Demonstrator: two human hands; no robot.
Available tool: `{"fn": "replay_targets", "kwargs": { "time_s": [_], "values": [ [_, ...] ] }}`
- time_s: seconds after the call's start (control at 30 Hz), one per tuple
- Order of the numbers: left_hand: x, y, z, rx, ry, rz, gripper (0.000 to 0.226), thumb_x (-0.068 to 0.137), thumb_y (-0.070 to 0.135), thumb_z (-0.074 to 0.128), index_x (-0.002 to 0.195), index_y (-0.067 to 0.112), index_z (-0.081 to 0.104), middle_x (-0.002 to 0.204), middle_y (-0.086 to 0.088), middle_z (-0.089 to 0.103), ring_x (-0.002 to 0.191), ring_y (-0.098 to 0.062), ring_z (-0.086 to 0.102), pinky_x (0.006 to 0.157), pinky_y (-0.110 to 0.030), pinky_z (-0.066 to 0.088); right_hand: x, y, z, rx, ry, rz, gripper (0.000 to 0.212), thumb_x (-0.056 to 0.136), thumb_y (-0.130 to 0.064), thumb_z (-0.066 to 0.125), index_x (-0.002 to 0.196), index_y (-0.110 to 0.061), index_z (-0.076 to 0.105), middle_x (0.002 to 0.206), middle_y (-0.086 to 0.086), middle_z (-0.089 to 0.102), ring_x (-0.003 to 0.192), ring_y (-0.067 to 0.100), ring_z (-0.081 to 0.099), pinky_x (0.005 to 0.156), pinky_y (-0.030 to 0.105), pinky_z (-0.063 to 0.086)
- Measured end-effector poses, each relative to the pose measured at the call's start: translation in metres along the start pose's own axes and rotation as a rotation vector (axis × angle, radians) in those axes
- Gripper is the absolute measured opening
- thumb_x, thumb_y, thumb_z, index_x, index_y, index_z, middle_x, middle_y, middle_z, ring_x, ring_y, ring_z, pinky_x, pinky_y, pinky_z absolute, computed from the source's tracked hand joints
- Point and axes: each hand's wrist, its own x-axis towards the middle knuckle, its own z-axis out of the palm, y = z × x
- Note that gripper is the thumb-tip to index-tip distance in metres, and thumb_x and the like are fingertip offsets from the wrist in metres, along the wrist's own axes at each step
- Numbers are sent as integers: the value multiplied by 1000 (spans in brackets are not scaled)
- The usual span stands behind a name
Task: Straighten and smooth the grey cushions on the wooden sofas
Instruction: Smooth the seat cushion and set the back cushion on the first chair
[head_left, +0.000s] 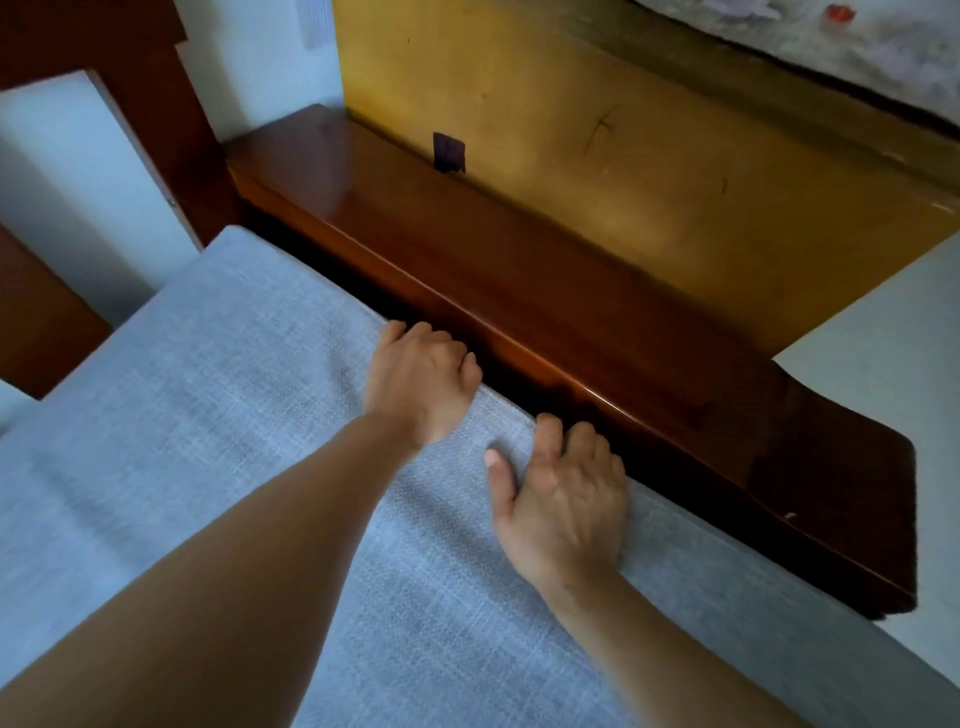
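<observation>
Grey cushion (218, 415) fills the lower left of frame; its long edge runs diagonally along the wooden armrest (519, 270). I note left hand (421, 382) and right hand (566, 504) both curling over that edge, grip closed on it.

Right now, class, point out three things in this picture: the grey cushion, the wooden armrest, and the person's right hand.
grey cushion (218, 395): head view, on its bare top surface.
wooden armrest (519, 291): head view, on its flat polished top.
right hand (566, 499): head view, on the back of the hand at the cushion's edge.
</observation>
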Motion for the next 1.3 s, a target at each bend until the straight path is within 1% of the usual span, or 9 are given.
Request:
{"fn": "replay_targets", "kwargs": {
  "time_s": [0.4, 0.63, 0.8, 0.87, 0.93, 1.0, 1.07, 1.17, 1.3],
  "values": [
    [-1, 5, 24, 62, -162, 41, 40, 99, 30, 32, 84, 13, 65, 94, -3, 65, 99, -21, 53, 100, -35, 26, -2, 17, 31, 26, -98, 2, 52, 89, -47, 33, 99, -4, 62, 78, 15, 59, 68, 30, 57, 62, 38, 46],
    [-11, -7, 46, 15, 1, 142, 42, 92, 31, 31, 72, 10, 61, 71, -7, 60, 74, -31, 57, 83, -44, 43, -13, 22, 39, 95, -171, 43, 66, 87, -51, 37, 130, -5, 54, 115, 15, 62, 105, 32, 57, 93, 47, 44],
    [-21, -6, 58, -5, -18, 136, 42, 91, 38, 30, 88, 11, 63, 87, -5, 61, 89, -29, 57, 85, -43, 39, -15, 25, 52, 93, -230, 47, 70, 86, -54, 33, 138, -9, 48, 135, 9, 57, 122, 30, 53, 102, 54, 39],
    [-34, -1, 59, -18, -170, 69, 45, 93, 43, 33, 114, 14, 60, 118, -4, 59, 117, -27, 50, 96, -47, 35, -20, 26, 63, 118, -317, 5, 72, 87, -56, 30, 142, -11, 44, 144, 6, 48, 132, 30, 46, 105, 53, 35],
    [-56, -1, 69, 29, -414, -18, 56, 96, 48, 30, 147, 24, 30, 156, 1, 23, 143, -21, 18, 110, -53, 19, -31, 29, 73, 161, -451, -85, 78, 88, -61, 21, 151, -15, 28, 157, 5, 26, 145, 26, 23, 112, 51, 25],
    [-84, -4, 79, 90, -546, -87, 64, 95, 57, 10, 151, 34, -10, 159, 6, -18, 147, -18, -12, 115, -55, 3, -42, 30, 82, 178, -586, -182, 87, 82, -71, 5, 154, -22, -2, 160, 0, -14, 146, 20, -15, 119, 49, 5],
    [-97, -4, 83, 89, -534, -124, 63, 88, 59, -6, 145, 39, -26, 153, 8, -34, 143, -17, -26, 113, -55, -7, -44, 32, 87, 159, -660, -196, 91, 74, -78, -10, 148, -26, -25, 151, -5, -40, 138, 16, -37, 116, 46, -12],
    [-92, -5, 87, 77, -562, -144, 61, 95, 56, 6, 145, 39, -24, 152, 9, -35, 142, -18, -28, 113, -55, -10, -38, 32, 94, 112, -711, -200, 91, 73, -79, -11, 144, -26, -33, 148, -4, -44, 136, 18, -40, 113, 45, -18],
    [-85, -1, 73, 29, -691, -184, 60, 100, 53, 20, 150, 38, -10, 156, 8, -26, 145, -16, -21, 114, -55, -4, -27, 33, 91, 56, -878, -244, 95, 85, -76, 22, 144, -24, -33, 147, 1, -44, 138, 23, -37, 116, 49, -13]
  ]
}}
